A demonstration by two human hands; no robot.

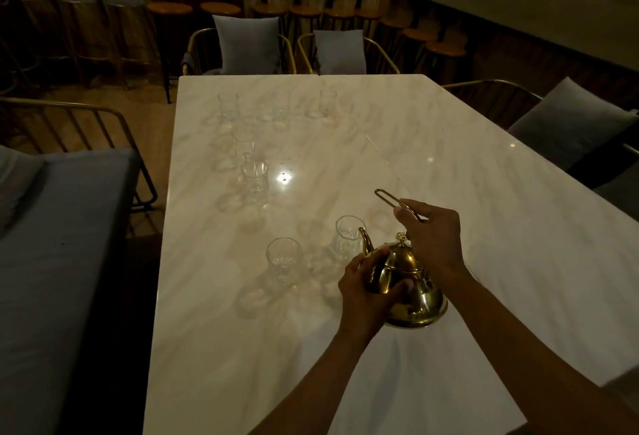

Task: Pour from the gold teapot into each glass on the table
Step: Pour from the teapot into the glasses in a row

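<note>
Teapot (411,282) at near centre of the tabletop (484,192), tilted, spout (366,241) pointing far-left toward the nearest glass; whether its base touches the marble or hangs just above it cannot be told.

Right hand (434,234) above and just behind the lid knob (401,236). Its fingers are curled round the thin wire handle (390,200), which sticks out far-left past the thumb as a narrow loop. Grip is clenched on the wire; fingertips themselves mostly hidden behind the knuckles.

Left hand (366,287) on the left flank of the pot. Fingers (375,258) spread and bent over the shoulder below the spout, thumb (401,286) pressed against the near side of the belly. The pot sits between thumb and fingers, cupped, not enclosed.

Glass A (348,239) just left of the spout tip, rim close to it; touching or not, cannot tell. Glass B (283,254) left of A, near the left hand but apart from it. Glass C (255,177) farther up the left side, glass D (244,146) just beyond it. Three more along the far edge: left (228,106), middle (280,106), right (327,102). All upright, clear; contents not readable in the dim light.

Bright lamp reflection (285,177) on the marble right of glass C. Chairs with grey cushions (246,43) beyond the far edge; stools (221,8) behind them.
</note>
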